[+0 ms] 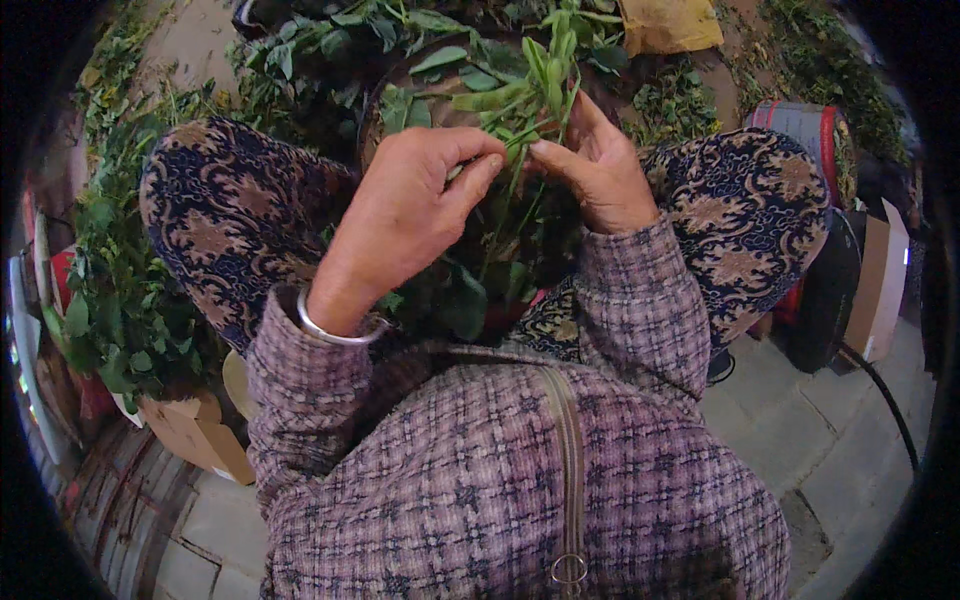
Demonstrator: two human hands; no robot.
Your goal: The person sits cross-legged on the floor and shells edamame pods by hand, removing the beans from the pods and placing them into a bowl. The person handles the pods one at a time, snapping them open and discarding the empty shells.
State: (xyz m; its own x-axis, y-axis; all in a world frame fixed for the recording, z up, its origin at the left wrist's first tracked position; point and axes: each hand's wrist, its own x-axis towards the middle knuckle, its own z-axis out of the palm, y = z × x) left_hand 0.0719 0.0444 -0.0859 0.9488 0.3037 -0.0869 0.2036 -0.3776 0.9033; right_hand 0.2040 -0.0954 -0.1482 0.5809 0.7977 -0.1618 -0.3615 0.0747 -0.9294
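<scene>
My right hand (611,169) holds a leafy green stalk (555,64) with several plump pods on it, pinched between thumb and fingers. Thin stems trail down below that grip. My left hand (409,210), a silver bangle at its wrist, has its thumb and forefinger closed on a green pod (514,150) close to the right thumb. Part of this pod is hidden by the fingertips. Beneath both hands, between my knees, lie loose leaves (465,300) and the dark rim of a round container (367,120), largely covered.
Heaped leafy plants (135,300) lie to the left, and more cut greenery (315,45) lies ahead. An open cardboard box (199,435) stands at lower left. On the right are a grey-and-red container (799,124), another carton (877,277) and a black cable (885,397) over paving.
</scene>
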